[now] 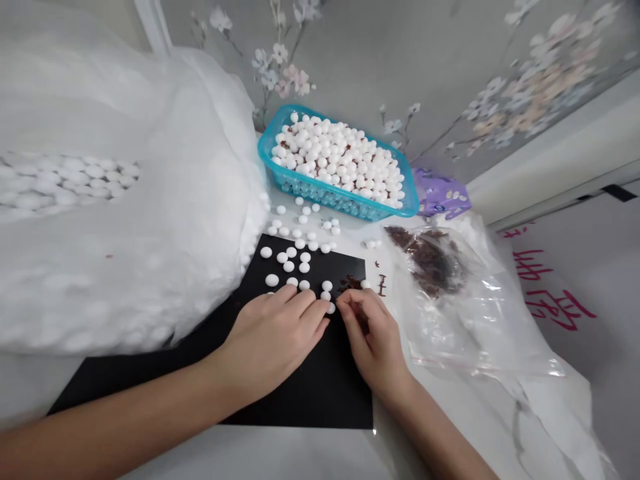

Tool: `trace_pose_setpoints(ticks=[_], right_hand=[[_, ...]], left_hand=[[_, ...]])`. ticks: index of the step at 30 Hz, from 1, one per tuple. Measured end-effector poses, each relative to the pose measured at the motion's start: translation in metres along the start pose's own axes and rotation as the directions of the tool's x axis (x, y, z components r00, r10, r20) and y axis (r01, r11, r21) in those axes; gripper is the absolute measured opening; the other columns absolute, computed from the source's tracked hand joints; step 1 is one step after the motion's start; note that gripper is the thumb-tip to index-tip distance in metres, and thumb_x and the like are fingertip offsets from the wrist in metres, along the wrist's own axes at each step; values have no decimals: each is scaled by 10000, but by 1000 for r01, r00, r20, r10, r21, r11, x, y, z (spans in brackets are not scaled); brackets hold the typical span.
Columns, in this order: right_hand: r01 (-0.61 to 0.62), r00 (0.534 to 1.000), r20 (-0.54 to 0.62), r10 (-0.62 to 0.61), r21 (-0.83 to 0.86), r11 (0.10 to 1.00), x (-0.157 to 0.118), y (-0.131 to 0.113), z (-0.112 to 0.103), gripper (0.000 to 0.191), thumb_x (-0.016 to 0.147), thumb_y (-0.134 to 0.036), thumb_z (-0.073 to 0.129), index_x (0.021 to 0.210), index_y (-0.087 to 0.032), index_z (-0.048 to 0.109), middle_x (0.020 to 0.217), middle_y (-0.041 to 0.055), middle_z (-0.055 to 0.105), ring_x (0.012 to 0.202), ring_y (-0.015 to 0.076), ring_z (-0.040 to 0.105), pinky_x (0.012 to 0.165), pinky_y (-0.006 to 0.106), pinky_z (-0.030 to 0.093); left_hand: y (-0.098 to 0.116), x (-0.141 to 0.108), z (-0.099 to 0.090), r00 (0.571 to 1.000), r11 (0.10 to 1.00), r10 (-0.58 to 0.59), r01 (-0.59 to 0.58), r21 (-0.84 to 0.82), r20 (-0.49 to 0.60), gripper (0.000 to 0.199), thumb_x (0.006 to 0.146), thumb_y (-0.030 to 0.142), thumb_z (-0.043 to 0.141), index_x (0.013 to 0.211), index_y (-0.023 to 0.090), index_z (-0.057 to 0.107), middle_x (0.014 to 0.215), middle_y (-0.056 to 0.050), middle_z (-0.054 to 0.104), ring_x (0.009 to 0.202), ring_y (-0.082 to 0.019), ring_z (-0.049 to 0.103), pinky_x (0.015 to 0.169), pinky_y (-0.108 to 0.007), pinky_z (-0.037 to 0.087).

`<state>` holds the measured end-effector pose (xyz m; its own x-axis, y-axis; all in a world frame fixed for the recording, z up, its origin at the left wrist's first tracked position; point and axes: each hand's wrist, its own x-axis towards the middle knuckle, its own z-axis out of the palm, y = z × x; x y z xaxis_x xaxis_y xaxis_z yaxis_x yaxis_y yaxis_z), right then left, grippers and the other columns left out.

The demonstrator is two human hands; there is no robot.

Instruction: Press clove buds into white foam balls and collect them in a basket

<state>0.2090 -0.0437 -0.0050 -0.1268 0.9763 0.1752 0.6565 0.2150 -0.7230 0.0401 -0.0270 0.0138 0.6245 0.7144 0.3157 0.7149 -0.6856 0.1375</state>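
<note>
On a black sheet point(320, 387) my left hand point(280, 340) lies back up, fingers curled together. A small white ball point(331, 308) shows at its index fingertip and looks gripped there. Above that ball, two more white balls stand in line with it. Close to the right, my right hand point(373, 340) is closed in a pinch, its fingertips almost at the same ball; what they hold is too small to make out. Small dark brown pieces point(351, 283) lie in a little pile just beyond my right hand. Several loose white balls point(289, 266) are scattered past my left fingers.
A blue basket point(330, 193) full of white balls with brown bits stands at the back. At left bulges a big translucent bag point(200, 167) of white balls. On the right lie a clear plastic bag point(470, 320) with brown pieces and, behind it, a purple item point(443, 193).
</note>
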Motion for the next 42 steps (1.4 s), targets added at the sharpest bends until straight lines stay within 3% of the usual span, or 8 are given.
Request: trace_pose_setpoints(ticks=[6,13,25,42], right_hand=[[12,1000,6,-12,-14,1000,-1,1,1,124,892,-140,406,896,-219,501,816,16,524,728,133,528,627,238,440],[29,1000,5,-29,-56,998,-3,-1,0,134,889,-137,406,877,-221,510,803,17,543,709,132,539,612,238,448],[-7,1000,-16,7,5,1000,-3,-2,-2,107,877,-148,454,872,-227,526,767,-9,532,629,107,506,563,219,426],[35,998,46,-33,-37,999,-3,1,-1,110,887,-140,428,878,-218,504,791,6,531,692,121,527,598,225,437]], left_hand=[[4,5,13,997,997,-61,63,-39,51,195,904,213,412,841,167,591,719,-10,605,690,-153,564,609,-279,400],[2,4,14,990,979,-142,140,-149,-6,148,884,190,454,830,186,592,707,23,599,670,-126,558,593,-253,398],[2,4,14,991,973,-130,130,-190,16,191,888,205,454,803,180,623,699,22,605,665,-124,561,591,-250,400],[1,3,15,991,973,-125,132,-189,49,200,894,210,449,818,191,632,687,28,612,649,-127,554,578,-259,390]])
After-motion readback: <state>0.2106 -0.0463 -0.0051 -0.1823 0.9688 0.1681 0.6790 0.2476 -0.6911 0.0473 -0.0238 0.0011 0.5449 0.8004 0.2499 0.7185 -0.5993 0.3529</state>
